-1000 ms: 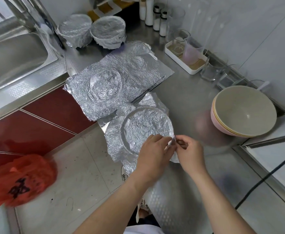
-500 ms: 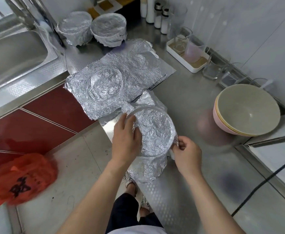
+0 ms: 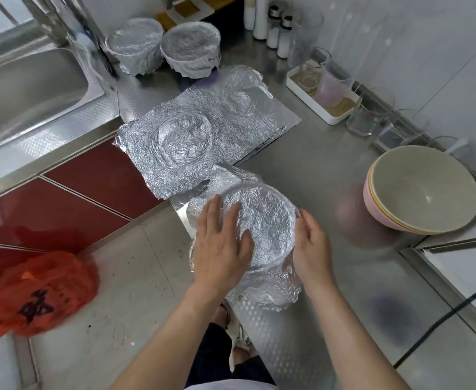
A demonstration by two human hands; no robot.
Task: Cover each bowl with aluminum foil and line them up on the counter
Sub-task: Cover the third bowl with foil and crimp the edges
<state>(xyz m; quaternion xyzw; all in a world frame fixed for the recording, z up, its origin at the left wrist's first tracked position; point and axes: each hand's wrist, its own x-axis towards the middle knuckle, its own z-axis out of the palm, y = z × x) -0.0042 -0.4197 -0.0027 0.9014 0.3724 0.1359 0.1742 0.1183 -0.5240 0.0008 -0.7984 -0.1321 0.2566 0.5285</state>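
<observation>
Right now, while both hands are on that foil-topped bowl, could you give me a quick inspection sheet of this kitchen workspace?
Surface: steel counter, with foil sheets spread flat on it.
Job's things: foil-wrapped bowl under the hands; two covered bowls side by side at the back; stacked bowls uncovered at the right.
Clutter: white tray holding glasses; shaker bottles by the wall.
Grippers: left hand lies flat on the bowl's foil top; right hand presses foil against its side.
Cables: one black cable at the lower right.
Surroundings: sink at the left; red bag on the floor.
</observation>
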